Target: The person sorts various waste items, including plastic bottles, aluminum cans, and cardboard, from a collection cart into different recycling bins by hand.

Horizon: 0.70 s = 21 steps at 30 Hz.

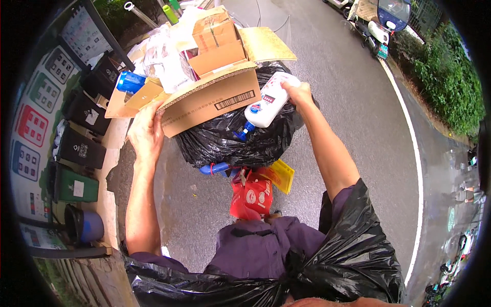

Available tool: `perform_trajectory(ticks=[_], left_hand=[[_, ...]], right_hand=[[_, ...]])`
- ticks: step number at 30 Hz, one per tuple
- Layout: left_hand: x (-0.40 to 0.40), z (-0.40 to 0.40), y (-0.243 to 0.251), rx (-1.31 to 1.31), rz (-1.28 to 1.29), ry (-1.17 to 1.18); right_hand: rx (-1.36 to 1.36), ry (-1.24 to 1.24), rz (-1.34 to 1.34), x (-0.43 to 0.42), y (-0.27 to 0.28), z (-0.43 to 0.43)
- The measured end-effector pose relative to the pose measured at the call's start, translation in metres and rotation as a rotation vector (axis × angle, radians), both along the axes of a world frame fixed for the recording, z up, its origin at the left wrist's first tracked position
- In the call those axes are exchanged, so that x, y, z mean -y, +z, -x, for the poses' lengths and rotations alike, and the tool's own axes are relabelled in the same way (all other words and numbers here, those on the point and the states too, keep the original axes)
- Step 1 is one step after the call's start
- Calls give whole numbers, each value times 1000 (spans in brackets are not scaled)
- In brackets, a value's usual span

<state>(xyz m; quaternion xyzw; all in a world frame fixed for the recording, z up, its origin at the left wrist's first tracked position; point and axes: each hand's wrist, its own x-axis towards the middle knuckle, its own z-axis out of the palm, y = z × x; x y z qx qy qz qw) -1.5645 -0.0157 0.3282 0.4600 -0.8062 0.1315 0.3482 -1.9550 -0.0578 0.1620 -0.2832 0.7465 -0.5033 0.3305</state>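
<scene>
My right hand (300, 95) holds a white plastic pump bottle (273, 103) by its base end, tilted so its blue pump head (244, 131) points down toward me. The bottle bears printed labels. With my left hand (147, 132) I grip the near left edge of an open cardboard box (209, 109). Inside the box are a smaller cardboard carton (215, 33) and crumpled clear plastic packaging (163, 50). A blue can (130, 82) lies at the box's left corner. Under the box and bottle bulges a black plastic bag (230, 144).
Below the bag hang a blue handle (214, 168), a red bag (251, 197) and a yellow bag (284, 176). Several waste bins (78, 182) line a board at left. A parked scooter (378, 34) stands at upper right, beyond the road's white line (414, 153).
</scene>
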Motion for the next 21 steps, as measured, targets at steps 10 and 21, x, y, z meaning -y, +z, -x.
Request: perform_trajectory(ticks=[10,21], left_hand=[[17,-17,2,-8,30,46],[15,-12,-5,-5,97,43]], right_hand=[[260,19,262,-57,-12,-11],[656,-236,492,-163,-40,70]])
